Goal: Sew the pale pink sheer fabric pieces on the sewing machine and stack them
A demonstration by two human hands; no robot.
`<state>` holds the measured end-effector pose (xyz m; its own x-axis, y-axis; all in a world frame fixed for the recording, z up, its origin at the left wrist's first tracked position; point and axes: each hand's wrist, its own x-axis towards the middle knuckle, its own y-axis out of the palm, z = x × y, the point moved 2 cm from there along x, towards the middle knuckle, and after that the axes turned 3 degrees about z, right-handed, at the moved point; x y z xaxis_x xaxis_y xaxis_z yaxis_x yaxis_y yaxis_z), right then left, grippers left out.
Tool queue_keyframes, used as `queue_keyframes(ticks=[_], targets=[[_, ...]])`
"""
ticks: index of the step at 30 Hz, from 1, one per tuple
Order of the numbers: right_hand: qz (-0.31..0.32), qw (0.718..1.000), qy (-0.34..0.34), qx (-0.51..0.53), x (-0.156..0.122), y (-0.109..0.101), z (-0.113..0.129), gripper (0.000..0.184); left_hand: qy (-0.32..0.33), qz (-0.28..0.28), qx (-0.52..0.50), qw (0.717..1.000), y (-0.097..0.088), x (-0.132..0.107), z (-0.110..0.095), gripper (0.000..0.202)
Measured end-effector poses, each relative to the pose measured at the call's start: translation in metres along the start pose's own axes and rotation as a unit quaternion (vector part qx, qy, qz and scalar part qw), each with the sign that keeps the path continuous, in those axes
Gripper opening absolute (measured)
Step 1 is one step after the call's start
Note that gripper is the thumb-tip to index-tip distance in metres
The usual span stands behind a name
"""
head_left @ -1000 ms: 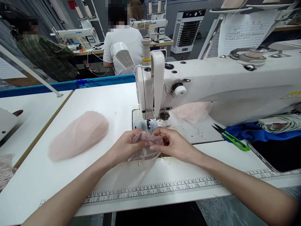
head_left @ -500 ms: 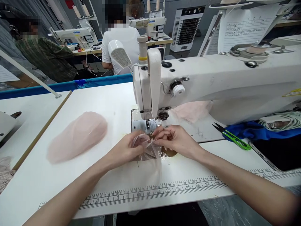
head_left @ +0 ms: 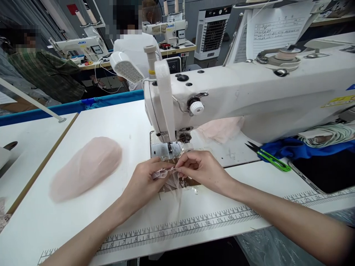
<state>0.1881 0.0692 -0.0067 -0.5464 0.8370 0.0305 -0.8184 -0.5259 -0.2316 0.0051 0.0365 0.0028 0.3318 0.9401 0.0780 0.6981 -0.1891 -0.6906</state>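
Both my hands pinch one small piece of sheer pink mesh fabric (head_left: 169, 181) just in front of the needle of the white sewing machine (head_left: 235, 96). My left hand (head_left: 144, 183) grips its gathered left end with closed fingers. My right hand (head_left: 201, 170) pinches the fabric's top edge from the right. The rest of the fabric hangs down over the white table (head_left: 83, 221) toward the printed ruler (head_left: 194, 223). The metal needle plate (head_left: 161, 149) lies right behind my fingers.
A pile of pink mesh pieces (head_left: 85, 168) lies on the table to the left. More pink fabric (head_left: 220, 129) sits under the machine arm. Green thread snips (head_left: 270, 158) and blue cloth (head_left: 299, 149) lie at right. Two people work at machines behind.
My hands have slid slightly toward me and left in the view, bunching the fabric tighter between the fingers. The camera has shifted, so the machine sits further left.
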Motion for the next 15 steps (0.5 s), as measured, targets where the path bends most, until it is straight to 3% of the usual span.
queue_keyframes(ticks=[7,15], targets=[[-0.015,0.995,-0.081,-0.065,-0.0033,0.0016,0.0071,0.011,0.05,-0.059,0.033,0.996,0.0008,-0.0014,-0.0004,0.019],[-0.022,0.993,-0.095,-0.073,-0.0034,0.001,0.0077,0.008,0.042,-0.063,0.035,0.997,0.0009,0.0,-0.0006,0.017]])
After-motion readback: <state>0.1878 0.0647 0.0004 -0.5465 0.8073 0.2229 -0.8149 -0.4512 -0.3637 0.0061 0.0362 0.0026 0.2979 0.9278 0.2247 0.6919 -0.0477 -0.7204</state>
